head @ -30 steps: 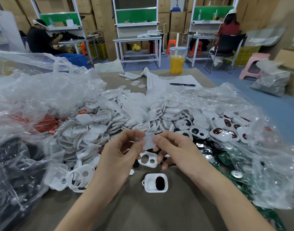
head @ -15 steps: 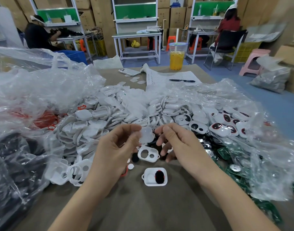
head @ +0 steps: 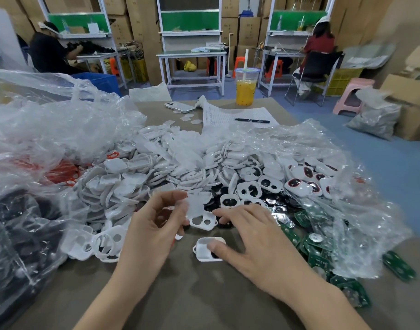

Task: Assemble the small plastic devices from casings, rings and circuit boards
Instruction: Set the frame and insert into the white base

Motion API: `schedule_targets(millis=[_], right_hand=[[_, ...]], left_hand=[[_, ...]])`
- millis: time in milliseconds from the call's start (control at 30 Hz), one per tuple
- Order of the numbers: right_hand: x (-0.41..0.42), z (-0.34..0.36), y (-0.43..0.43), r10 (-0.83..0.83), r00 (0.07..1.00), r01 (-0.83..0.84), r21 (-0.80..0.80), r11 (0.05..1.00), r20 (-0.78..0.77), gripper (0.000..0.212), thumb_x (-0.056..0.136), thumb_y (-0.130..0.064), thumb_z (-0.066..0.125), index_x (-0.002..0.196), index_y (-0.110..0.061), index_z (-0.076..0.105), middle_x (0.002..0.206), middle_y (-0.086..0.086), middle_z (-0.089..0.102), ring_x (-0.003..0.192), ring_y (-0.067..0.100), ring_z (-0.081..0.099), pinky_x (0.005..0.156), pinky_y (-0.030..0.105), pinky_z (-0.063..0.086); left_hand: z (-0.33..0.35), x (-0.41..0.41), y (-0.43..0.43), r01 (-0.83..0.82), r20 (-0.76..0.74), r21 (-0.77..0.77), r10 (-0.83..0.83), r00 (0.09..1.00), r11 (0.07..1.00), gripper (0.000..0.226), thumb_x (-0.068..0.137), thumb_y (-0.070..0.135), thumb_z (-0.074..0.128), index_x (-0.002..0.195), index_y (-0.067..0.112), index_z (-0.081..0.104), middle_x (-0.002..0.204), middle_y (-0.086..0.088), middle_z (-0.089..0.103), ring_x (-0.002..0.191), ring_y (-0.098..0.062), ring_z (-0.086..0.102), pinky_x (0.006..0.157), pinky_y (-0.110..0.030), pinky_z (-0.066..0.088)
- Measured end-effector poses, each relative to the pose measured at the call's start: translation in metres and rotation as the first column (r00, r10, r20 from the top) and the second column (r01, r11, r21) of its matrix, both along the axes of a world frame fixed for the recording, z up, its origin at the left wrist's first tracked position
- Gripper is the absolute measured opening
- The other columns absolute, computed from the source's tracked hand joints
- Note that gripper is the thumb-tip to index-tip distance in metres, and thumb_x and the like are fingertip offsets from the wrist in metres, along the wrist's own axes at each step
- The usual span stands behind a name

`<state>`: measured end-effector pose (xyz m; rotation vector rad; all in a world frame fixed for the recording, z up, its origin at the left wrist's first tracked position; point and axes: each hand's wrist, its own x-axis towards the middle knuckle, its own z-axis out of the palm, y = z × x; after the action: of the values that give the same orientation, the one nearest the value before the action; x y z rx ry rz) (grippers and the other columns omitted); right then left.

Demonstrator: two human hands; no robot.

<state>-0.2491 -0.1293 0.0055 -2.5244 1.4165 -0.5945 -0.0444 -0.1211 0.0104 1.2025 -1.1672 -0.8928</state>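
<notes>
My left hand [head: 154, 225] pinches a thin translucent plastic piece [head: 196, 204] between thumb and forefinger, above the table. My right hand [head: 254, 236] lies spread with its fingers apart, the thumb resting on an open white casing [head: 205, 249] that holds a black part. A white cover with two holes [head: 203, 221] lies between the hands. Behind them spreads a heap of white casings [head: 137, 179]. Green circuit boards [head: 316, 248] lie to the right, under clear plastic. Red rings [head: 61, 172] show through the bag at the left.
Clear plastic bags [head: 49, 129] crowd the left and right sides. A phone [head: 179, 107], a paper sheet with a pen [head: 251, 120] and a cup of orange drink [head: 246, 88] stand at the table's far end. Two people sit at benches behind.
My right hand let go of the translucent piece and dropped down onto the open white casing. The left hand keeps the piece, held slightly lower.
</notes>
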Motion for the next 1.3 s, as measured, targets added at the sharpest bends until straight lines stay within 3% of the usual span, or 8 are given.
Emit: schedule_targets(millis=[133, 267, 467, 633, 767, 967, 1133, 1300], right_hand=[[0.003, -0.002, 0.000, 0.057, 0.995, -0.056, 0.019, 0.998, -0.078, 0.073, 0.089, -0.080, 0.027, 0.151, -0.041, 0.029, 0.135, -0.018, 0.051, 0.133, 0.000, 0.020, 0.115, 0.015, -0.006], [0.004, -0.001, 0.003, 0.113, 0.992, -0.111, 0.032, 0.993, -0.054, 0.072, 0.086, -0.077, 0.037, 0.148, -0.039, 0.034, 0.133, -0.019, 0.053, 0.134, 0.000, 0.023, 0.111, 0.011, -0.016], [0.003, -0.002, 0.000, 0.119, 0.993, -0.119, 0.015, 0.993, 0.008, 0.060, 0.088, -0.065, 0.052, 0.141, -0.038, 0.044, 0.117, -0.022, 0.057, 0.129, 0.001, 0.036, 0.121, 0.021, -0.001], [0.007, -0.004, 0.002, 0.138, 0.990, -0.138, 0.003, 0.990, -0.001, 0.059, 0.087, -0.058, 0.057, 0.140, -0.033, 0.047, 0.114, -0.020, 0.059, 0.121, 0.001, 0.040, 0.119, 0.018, 0.004], [0.010, -0.003, 0.003, 0.144, 0.989, -0.145, 0.044, 0.988, 0.018, 0.065, 0.089, -0.059, 0.059, 0.145, -0.034, 0.039, 0.118, -0.020, 0.058, 0.117, 0.002, 0.042, 0.107, 0.017, 0.025], [0.011, -0.007, 0.002, 0.134, 0.986, -0.148, 0.147, 0.978, 0.103, 0.077, 0.085, -0.066, 0.062, 0.148, -0.051, 0.021, 0.110, -0.029, 0.050, 0.106, -0.014, 0.038, 0.092, -0.001, 0.024], [0.004, -0.011, 0.001, 0.109, 0.969, -0.163, 0.241, 0.957, 0.221, 0.082, 0.077, -0.065, 0.069, 0.139, -0.071, 0.014, 0.117, -0.039, 0.044, 0.114, -0.019, 0.040, 0.089, 0.005, 0.034], [0.003, -0.010, 0.001, 0.093, 0.956, -0.172, 0.275, 0.946, 0.277, 0.087, 0.079, -0.052, 0.073, 0.132, -0.079, 0.009, 0.116, -0.033, 0.048, 0.114, -0.010, 0.046, 0.093, 0.014, 0.040]], left_hand=[[-0.004, -0.003, 0.009, -0.021, -0.007, -0.003, 0.021, 1.000, 1.000, 0.020, 0.093, 0.019, 0.068, 0.095, 0.038, 0.074, 0.077, 0.005, 0.071, 0.069, -0.010, 0.068, 0.071, -0.031, 0.049], [-0.004, -0.003, 0.016, -0.016, 0.010, 0.000, 0.016, 1.000, 1.000, 0.024, 0.093, 0.015, 0.068, 0.092, 0.038, 0.075, 0.077, 0.004, 0.072, 0.071, -0.009, 0.069, 0.069, -0.019, 0.055], [-0.006, 0.002, 0.010, 0.008, 0.007, 0.010, -0.008, 1.000, 1.000, 0.026, 0.095, 0.012, 0.065, 0.087, 0.036, 0.075, 0.067, 0.004, 0.065, 0.058, -0.007, 0.060, 0.055, -0.014, 0.049], [-0.009, 0.003, 0.009, 0.030, 0.077, 0.022, -0.032, 0.997, 0.999, 0.030, 0.097, 0.014, 0.062, 0.093, 0.042, 0.073, 0.076, 0.002, 0.069, 0.066, -0.012, 0.065, 0.064, -0.021, 0.054], [-0.007, 0.003, 0.013, 0.040, 0.090, 0.023, -0.042, 0.995, 0.999, 0.029, 0.099, 0.017, 0.059, 0.095, 0.043, 0.073, 0.073, 0.006, 0.068, 0.067, -0.011, 0.065, 0.073, -0.030, 0.053], [-0.004, 0.005, 0.015, 0.057, 0.008, 0.042, -0.058, 0.998, 0.997, 0.023, 0.099, 0.015, 0.061, 0.097, 0.033, 0.076, 0.079, 0.009, 0.070, 0.063, -0.005, 0.058, 0.064, -0.020, 0.050], [-0.007, 0.001, 0.016, 0.113, -0.001, 0.074, -0.114, 0.994, 0.991, 0.024, 0.094, 0.003, 0.065, 0.100, 0.025, 0.074, 0.086, 0.005, 0.072, 0.068, -0.006, 0.064, 0.062, -0.014, 0.052], [-0.010, -0.002, 0.016, 0.168, 0.088, 0.077, -0.175, 0.981, 0.983, 0.035, 0.094, 0.004, 0.065, 0.094, 0.039, 0.073, 0.088, 0.006, 0.070, 0.069, -0.005, 0.063, 0.064, -0.018, 0.053]])
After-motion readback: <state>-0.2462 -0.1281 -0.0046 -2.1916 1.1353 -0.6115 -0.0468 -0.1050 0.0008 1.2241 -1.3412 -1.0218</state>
